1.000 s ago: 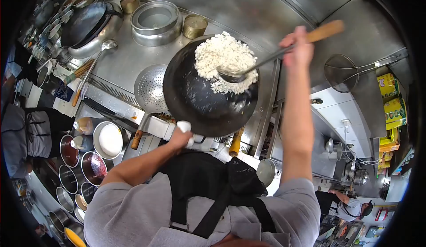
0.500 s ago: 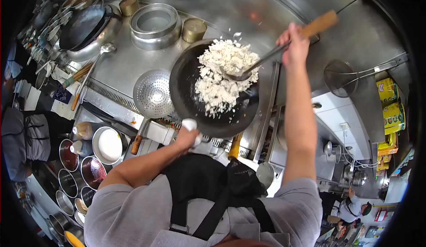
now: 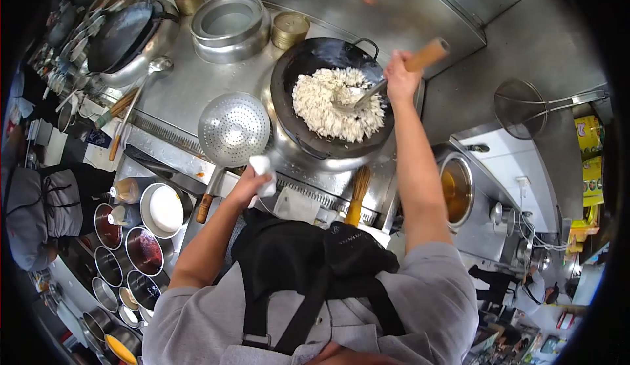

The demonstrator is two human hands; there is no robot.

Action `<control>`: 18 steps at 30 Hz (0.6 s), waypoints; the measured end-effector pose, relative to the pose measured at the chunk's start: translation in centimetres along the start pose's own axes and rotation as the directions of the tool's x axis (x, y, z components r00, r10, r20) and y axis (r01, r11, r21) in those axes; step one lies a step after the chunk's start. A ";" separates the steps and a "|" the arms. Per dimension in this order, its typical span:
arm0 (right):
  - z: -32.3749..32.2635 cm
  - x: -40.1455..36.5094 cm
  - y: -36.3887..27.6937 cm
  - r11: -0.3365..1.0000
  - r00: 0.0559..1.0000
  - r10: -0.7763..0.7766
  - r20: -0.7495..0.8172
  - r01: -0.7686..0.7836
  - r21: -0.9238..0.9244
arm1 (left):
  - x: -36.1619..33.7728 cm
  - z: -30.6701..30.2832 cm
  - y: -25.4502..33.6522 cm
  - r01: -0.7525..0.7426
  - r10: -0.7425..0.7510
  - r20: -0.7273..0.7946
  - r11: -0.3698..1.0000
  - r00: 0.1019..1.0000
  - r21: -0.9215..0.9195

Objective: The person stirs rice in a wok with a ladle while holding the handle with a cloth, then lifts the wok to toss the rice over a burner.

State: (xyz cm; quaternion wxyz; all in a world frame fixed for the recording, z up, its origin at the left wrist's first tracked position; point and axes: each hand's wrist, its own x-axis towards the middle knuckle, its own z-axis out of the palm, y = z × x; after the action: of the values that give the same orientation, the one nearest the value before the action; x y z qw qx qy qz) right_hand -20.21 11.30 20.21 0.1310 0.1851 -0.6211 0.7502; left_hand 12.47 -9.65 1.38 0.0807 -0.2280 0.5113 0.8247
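Observation:
Closed around the wooden handle of a ladle [image 3: 375, 93] is my right hand [image 3: 401, 81], at the wok's right side. The ladle's bowl rests in white rice [image 3: 318, 110], which is heaped in the dark wok [image 3: 287, 69]. My left hand [image 3: 245, 186] grips a folded white cloth [image 3: 263, 171], apart from the wok and just below a perforated strainer [image 3: 233, 128]. The wok sits on the round burner ring, with a loop handle [image 3: 371, 45] at its far edge.
A steel pot of liquid [image 3: 230, 27] and a brass-coloured tin [image 3: 290, 30] stand behind. A bamboo brush [image 3: 357, 194] lies in front of the wok. Several ingredient pots, including a red-filled one [image 3: 144, 250], are at left, near another person [image 3: 59, 201]. A mesh skimmer [image 3: 520, 107] hangs right.
The wok has tipped back down onto the burner, and the rice has settled in it. My left hand with the cloth has come away from the wok's rim; my right hand has shifted left.

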 end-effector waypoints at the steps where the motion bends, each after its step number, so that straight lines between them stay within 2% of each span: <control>1: 1.1 1.0 -1.5 0.978 0.963 0.171 0.208 -0.191 0.080 | -0.4 -1.1 0.2 -0.006 0.006 -0.012 1.000 1.000 0.012; 2: 1.3 0.8 -3.0 0.975 0.964 0.188 0.189 -0.207 0.086 | -1.4 -2.2 -0.3 -0.056 0.063 -0.037 0.984 0.997 0.171; 3: 2.9 1.4 -6.6 0.986 0.978 0.142 0.156 -0.154 0.069 | -1.5 -3.0 -0.4 -0.117 0.138 -0.043 0.939 0.989 0.323; 4: 4.4 2.5 -9.9 0.994 0.987 0.085 0.134 -0.093 0.051 | -1.0 -3.8 -0.6 -0.124 0.145 -0.041 0.937 0.989 0.326; 6: 4.2 1.4 -15.0 0.995 0.976 -0.066 0.207 0.048 0.090 | 0.0 -5.4 -3.1 -0.184 0.228 -0.013 0.819 0.974 0.544; 7: 3.0 0.8 -15.6 0.990 0.953 -0.080 0.292 0.041 0.135 | 0.3 -5.8 -4.1 -0.050 0.176 -0.097 0.682 0.980 0.730; 8: 3.6 -0.5 -13.9 0.985 0.964 -0.106 0.243 0.068 0.160 | 0.5 -6.0 -5.0 -0.046 0.176 -0.103 0.684 0.979 0.728; 9: 4.2 -2.5 -10.4 0.978 0.972 -0.135 0.191 0.100 0.182 | 0.4 -5.3 -5.1 0.060 0.118 -0.163 0.604 0.980 0.795; 10: 4.0 -3.6 -4.0 0.996 0.977 0.021 0.210 -0.003 -0.086 | 0.4 -4.8 -5.2 0.161 0.069 -0.226 0.511 0.972 0.845; 11: 3.5 -4.8 0.3 0.995 0.982 0.006 0.188 0.014 -0.102 | 0.6 -4.9 -5.7 0.141 0.087 -0.220 0.532 0.972 0.835; 12: 2.7 -3.6 2.0 0.969 0.938 0.019 0.346 0.068 -0.239 | 0.6 -4.9 -5.9 0.138 0.093 -0.220 0.533 0.971 0.835; 14: 3.9 -1.6 -2.3 0.901 0.869 0.110 0.482 0.118 -0.418 | -0.1 -4.7 -6.7 0.038 0.331 -0.228 0.494 0.916 0.869; 15: 4.7 -1.4 -5.0 0.913 0.922 0.107 0.371 0.056 -0.404 | -0.4 -4.2 -6.8 -0.075 0.544 -0.178 0.411 0.820 0.909; 16: 5.4 -1.9 -9.1 0.918 0.959 0.054 0.279 0.062 -0.393 | -1.0 -2.8 -5.1 -0.081 0.545 -0.176 0.413 0.820 0.907; 18: 5.0 -3.3 -13.4 0.976 0.963 0.021 0.269 0.039 -0.214 | -4.3 1.4 1.1 -0.252 0.396 -0.078 0.713 0.915 0.654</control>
State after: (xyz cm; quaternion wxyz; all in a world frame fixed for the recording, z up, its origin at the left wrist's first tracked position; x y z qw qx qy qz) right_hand -10.95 9.09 31.38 0.0683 0.2728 -0.7105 0.6451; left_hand 15.46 -8.53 4.78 -0.0492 -0.1806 0.7954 0.5764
